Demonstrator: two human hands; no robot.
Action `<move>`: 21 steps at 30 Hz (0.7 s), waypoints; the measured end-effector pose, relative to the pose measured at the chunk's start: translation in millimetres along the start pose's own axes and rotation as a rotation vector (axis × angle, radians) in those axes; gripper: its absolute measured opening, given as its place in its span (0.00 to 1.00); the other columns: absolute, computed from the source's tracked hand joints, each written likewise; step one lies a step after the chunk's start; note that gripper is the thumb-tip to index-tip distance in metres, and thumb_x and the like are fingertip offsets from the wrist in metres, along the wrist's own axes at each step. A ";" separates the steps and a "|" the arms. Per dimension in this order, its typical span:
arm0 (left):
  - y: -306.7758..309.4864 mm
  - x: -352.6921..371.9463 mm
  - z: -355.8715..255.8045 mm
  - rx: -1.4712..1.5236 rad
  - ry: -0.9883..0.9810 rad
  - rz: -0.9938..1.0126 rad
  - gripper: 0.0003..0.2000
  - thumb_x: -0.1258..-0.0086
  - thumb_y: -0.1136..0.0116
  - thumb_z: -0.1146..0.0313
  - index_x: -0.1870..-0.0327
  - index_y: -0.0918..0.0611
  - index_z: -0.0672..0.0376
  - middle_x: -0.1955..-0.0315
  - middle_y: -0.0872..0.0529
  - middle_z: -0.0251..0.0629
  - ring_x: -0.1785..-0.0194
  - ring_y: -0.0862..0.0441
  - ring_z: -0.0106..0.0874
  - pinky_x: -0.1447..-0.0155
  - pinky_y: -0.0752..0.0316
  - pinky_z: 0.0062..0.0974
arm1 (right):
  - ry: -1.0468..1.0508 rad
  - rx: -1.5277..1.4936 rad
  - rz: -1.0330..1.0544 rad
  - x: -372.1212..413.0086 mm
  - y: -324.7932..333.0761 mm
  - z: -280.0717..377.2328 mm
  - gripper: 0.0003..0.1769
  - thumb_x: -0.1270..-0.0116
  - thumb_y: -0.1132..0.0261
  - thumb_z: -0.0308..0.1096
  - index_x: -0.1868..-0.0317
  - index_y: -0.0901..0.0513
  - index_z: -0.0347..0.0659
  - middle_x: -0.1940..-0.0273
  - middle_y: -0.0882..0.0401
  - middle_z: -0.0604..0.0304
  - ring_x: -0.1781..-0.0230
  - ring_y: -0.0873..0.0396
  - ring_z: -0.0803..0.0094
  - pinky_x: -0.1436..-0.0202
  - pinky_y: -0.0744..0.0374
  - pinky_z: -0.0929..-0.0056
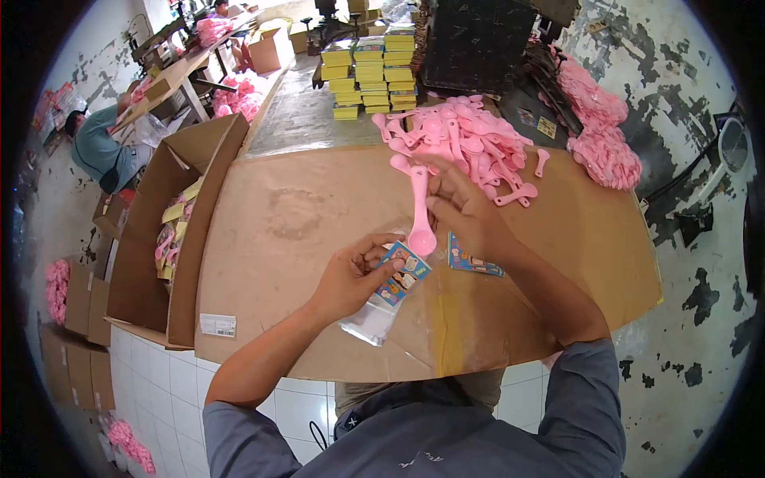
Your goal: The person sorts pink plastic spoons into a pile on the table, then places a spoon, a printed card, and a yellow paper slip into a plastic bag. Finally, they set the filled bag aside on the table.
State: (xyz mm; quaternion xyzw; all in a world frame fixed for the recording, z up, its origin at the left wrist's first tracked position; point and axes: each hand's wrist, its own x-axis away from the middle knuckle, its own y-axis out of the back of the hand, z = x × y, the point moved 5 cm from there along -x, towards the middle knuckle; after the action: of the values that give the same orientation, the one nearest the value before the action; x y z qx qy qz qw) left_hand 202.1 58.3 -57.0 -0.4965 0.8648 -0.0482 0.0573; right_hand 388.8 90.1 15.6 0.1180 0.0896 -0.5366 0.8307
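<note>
My left hand (351,276) pinches a blue printed card (408,276) between thumb and fingers, with a clear plastic bag (371,322) hanging below it. In my right hand (468,209) is a pink measuring spoon (420,199), handle up and bowl down. The spoon's bowl overlaps the card's upper edge in this view. Under my right wrist, more blue printed cards (470,261) lie on the cardboard tabletop (271,263), partly hidden by my arm. A heap of pink spoons (470,135) lies just beyond my right hand.
On the left stands an open cardboard box (219,159) holding packed spoons and cards. Stacks of yellow-edged cards (369,76) rise at the back beside a black case (474,48). Bagged pink goods (603,155) sit at right. A person (100,147) works at far left.
</note>
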 end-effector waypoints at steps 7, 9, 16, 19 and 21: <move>4.0 -2.2 6.5 0.048 -0.019 -0.001 0.17 0.20 0.39 0.74 0.34 0.22 0.68 0.50 0.09 0.39 0.50 0.13 0.21 0.48 0.16 0.23 | 0.036 -0.004 -0.073 -2.1 -5.0 -7.8 0.29 0.21 0.47 0.20 0.22 0.36 0.40 0.51 0.22 0.59 0.58 0.21 0.79 0.54 0.20 0.76; 3.8 -1.0 5.5 0.088 0.036 -0.006 0.17 0.20 0.40 0.73 0.34 0.21 0.68 0.49 0.09 0.39 0.50 0.13 0.21 0.47 0.16 0.22 | 0.008 -0.096 -0.134 -0.1 -3.2 -6.5 0.29 0.22 0.47 0.19 0.23 0.36 0.40 0.52 0.21 0.58 0.58 0.20 0.78 0.53 0.20 0.75; 6.3 -3.2 7.7 0.116 0.066 -0.045 0.16 0.19 0.42 0.75 0.34 0.22 0.69 0.46 0.10 0.38 0.49 0.15 0.19 0.45 0.18 0.21 | 0.075 -0.128 -0.136 6.3 -7.7 -15.1 0.30 0.22 0.46 0.18 0.23 0.38 0.39 0.48 0.22 0.56 0.50 0.20 0.75 0.46 0.19 0.72; 7.3 -3.4 6.8 0.118 0.033 -0.061 0.16 0.19 0.41 0.74 0.34 0.21 0.69 0.48 0.10 0.38 0.50 0.14 0.20 0.47 0.17 0.21 | 0.099 -0.089 -0.160 8.9 -5.6 -18.0 0.30 0.23 0.45 0.18 0.23 0.38 0.39 0.47 0.22 0.56 0.48 0.21 0.74 0.43 0.19 0.71; 9.4 -4.5 4.5 0.117 0.009 -0.069 0.16 0.19 0.40 0.72 0.36 0.20 0.69 0.50 0.09 0.39 0.50 0.13 0.21 0.48 0.17 0.21 | 0.102 -0.056 -0.189 8.5 -0.8 -21.9 0.30 0.23 0.45 0.18 0.23 0.38 0.38 0.47 0.22 0.56 0.47 0.21 0.74 0.41 0.19 0.70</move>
State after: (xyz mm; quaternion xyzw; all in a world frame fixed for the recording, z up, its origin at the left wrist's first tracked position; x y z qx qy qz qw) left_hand 197.0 66.8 -62.6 -0.5218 0.8430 -0.1029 0.0806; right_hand 391.1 88.7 -7.7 0.1131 0.1575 -0.6033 0.7736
